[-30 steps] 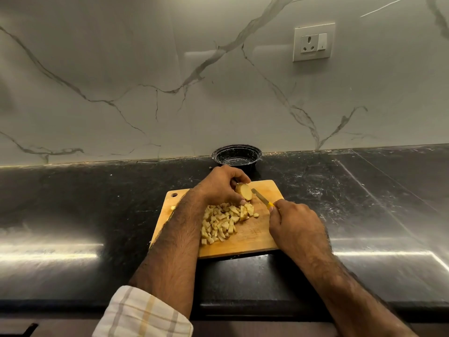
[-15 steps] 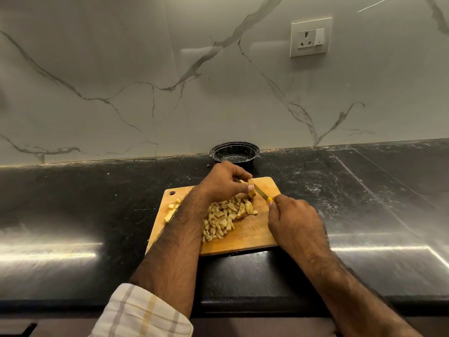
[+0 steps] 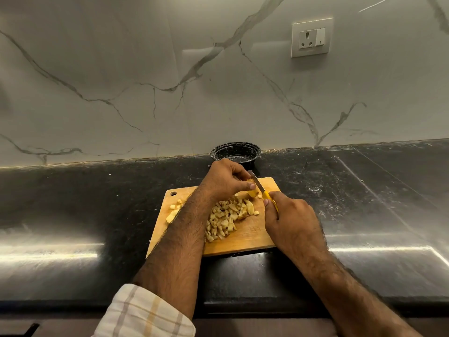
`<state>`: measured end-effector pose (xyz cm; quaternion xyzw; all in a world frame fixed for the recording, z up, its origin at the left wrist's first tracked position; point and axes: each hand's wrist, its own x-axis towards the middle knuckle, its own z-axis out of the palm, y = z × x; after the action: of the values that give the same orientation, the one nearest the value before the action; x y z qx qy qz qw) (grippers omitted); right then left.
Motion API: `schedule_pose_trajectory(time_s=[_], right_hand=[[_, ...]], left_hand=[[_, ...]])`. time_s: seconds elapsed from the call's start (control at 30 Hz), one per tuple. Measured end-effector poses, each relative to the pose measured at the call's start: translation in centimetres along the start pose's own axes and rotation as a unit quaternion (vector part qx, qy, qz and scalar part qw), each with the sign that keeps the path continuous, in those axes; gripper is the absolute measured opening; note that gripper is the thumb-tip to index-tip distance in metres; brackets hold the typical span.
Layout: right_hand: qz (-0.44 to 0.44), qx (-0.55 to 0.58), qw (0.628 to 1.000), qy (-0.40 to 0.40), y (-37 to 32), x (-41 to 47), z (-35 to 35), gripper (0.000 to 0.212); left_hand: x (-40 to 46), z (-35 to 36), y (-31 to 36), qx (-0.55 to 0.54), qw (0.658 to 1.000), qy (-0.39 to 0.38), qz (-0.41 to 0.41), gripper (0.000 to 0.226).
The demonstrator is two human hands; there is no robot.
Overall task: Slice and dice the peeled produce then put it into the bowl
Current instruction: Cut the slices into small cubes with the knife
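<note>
Here, left hand (image 3: 224, 178) fingers pinch the produce piece (image 3: 252, 190) on the cutting board (image 3: 252, 239) — right hand (image 3: 289, 220) fingers grip the knife (image 3: 261, 189).

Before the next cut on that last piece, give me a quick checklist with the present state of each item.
1. Left hand holds the uncut piece down on the cutting board: ok.
2. Right hand has a firm grip on the knife by its yellow handle: ok.
3. Left fingertips away from the blade: cannot tell, they sit very near it.
4. Diced pieces are piled on the board, out of the blade's way: ok.
5. Bowl stands within reach behind the board: ok.
6. Bowl empty and ready: cannot tell, its inside is dark.
</note>
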<state>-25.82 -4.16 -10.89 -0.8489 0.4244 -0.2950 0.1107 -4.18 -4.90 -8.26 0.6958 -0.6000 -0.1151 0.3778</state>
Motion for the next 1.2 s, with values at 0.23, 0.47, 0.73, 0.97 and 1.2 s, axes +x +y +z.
schedule_pose_trajectory(time_s=[0.23,0.47,0.73,0.97,1.2], right_hand=[[0.023,-0.071,0.996,-0.04,-0.4,0.7,-0.1,0.035],[-0.014,-0.006,1.0,0.016,-0.4,0.4,0.2,0.034],[0.023,-0.055,0.997,-0.044,-0.9,0.8,0.0,0.036],[0.021,-0.115,0.987,-0.113,-1.5,0.8,0.0,0.033],[0.013,-0.14,0.985,-0.095,-1.8,0.8,-0.2,0.024]], left_hand=[[-0.2,-0.4,0.1,-0.004,1.0,-0.025,0.011,0.025],[-0.2,-0.5,0.1,-0.005,1.0,-0.02,0.004,0.025],[-0.3,-0.6,0.0,0.005,1.0,-0.02,0.008,0.022],[-0.4,-1.0,-0.1,0.042,0.998,-0.045,0.019,0.023],[-0.8,-1.8,0.2,0.042,0.994,-0.098,0.001,0.015]])
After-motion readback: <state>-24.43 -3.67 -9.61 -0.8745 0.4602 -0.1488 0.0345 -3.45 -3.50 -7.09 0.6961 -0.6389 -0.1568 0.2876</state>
